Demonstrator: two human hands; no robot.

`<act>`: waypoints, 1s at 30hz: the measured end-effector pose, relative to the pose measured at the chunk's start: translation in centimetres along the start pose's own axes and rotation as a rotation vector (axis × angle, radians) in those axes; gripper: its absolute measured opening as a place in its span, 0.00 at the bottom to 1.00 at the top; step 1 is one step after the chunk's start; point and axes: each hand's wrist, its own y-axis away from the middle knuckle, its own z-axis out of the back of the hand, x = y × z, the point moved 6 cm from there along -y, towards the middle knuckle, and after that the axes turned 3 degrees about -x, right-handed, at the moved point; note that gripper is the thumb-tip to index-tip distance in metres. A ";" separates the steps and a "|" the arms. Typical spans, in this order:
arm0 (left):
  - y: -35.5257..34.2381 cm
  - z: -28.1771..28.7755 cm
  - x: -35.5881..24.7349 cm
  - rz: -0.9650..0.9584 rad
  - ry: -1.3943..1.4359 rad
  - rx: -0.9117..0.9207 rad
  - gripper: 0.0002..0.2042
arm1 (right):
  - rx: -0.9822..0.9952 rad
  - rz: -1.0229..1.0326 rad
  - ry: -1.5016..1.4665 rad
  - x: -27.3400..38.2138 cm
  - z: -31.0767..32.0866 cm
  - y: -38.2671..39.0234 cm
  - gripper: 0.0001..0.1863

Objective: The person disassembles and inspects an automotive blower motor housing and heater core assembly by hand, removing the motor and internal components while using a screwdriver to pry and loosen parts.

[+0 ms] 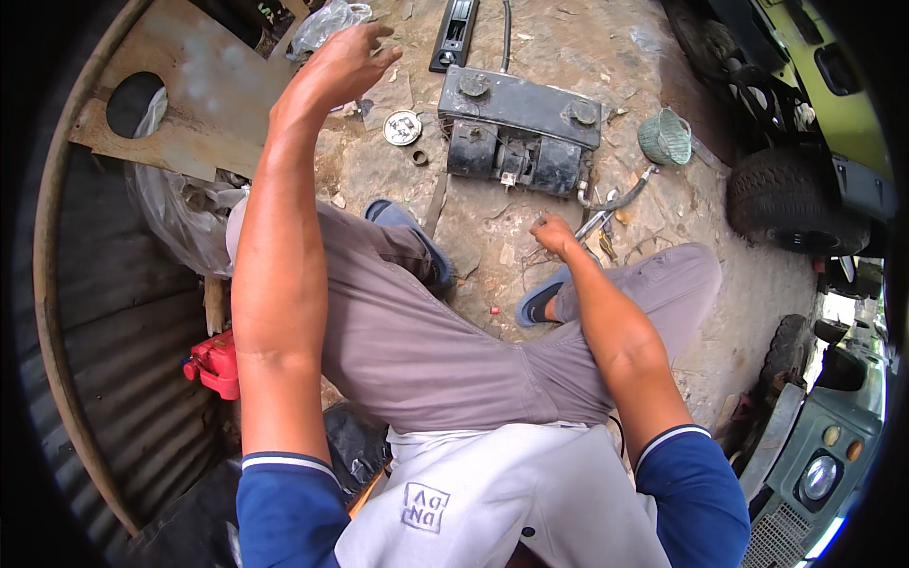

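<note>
My left hand (pixel 352 62) is raised at the upper left with its fingers apart and holds nothing. Just beyond it is a crumpled clear plastic bag (pixel 327 21). Between my feet, my right hand (pixel 552 233) is closed, and what its fingers hold, if anything, is too small to make out. Right beside it lie silver hand tools (pixel 595 225) that look like wrenches. In front of both hands rests a black box-shaped vehicle part (pixel 521 104) with two drum-like cylinders. A black hose (pixel 625 196) curves from its right end.
A round tin (pixel 402 127) and a small dark ring (pixel 419 158) lie left of the part. A green mesh basket (pixel 665 138) stands right, near a vehicle tyre (pixel 795 201). A long black panel (pixel 454 36) lies behind. A red container (pixel 216 365) is at my left.
</note>
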 end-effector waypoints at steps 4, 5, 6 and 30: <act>0.6 -1.3 -1.6 -0.009 -0.003 0.089 0.24 | -0.074 -0.158 -0.184 -4.9 0.5 0.0 0.14; 1.1 -1.5 -1.6 -0.003 0.010 0.091 0.24 | -0.041 -0.155 -0.135 -4.1 0.0 0.0 0.15; 1.4 -1.8 -1.6 0.001 0.025 0.095 0.24 | -0.038 -0.085 -0.016 -3.1 -0.2 -0.1 0.16; 0.2 -4.8 -7.1 -0.135 0.067 0.340 0.24 | -0.126 0.164 0.180 -0.8 0.2 0.9 0.19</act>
